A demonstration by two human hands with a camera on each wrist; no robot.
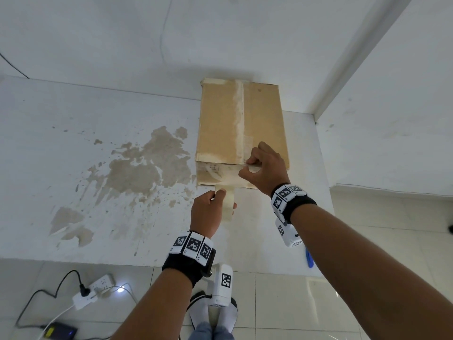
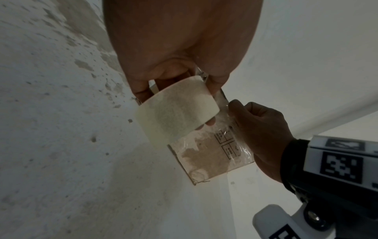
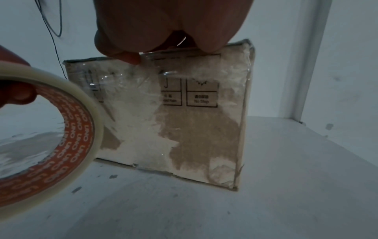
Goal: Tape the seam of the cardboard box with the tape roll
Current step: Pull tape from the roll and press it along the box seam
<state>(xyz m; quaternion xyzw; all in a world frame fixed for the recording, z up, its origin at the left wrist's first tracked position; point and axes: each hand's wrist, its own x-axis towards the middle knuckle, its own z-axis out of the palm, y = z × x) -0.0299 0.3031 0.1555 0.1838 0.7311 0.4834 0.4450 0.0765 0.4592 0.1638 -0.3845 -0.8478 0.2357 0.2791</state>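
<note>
The cardboard box (image 1: 241, 133) is being kept near the table's (image 1: 73, 168) right edge, its seam (image 1: 242, 119) running from near side to far side. The tape roll (image 1: 226, 204) is being gripped by the left hand (image 1: 208, 212) just off the box's near face. The tape's free end is being pinched by the right hand (image 1: 266, 168) at the near top edge, nearer the seam. The strip probably has to be drawn away along that axis.
</note>
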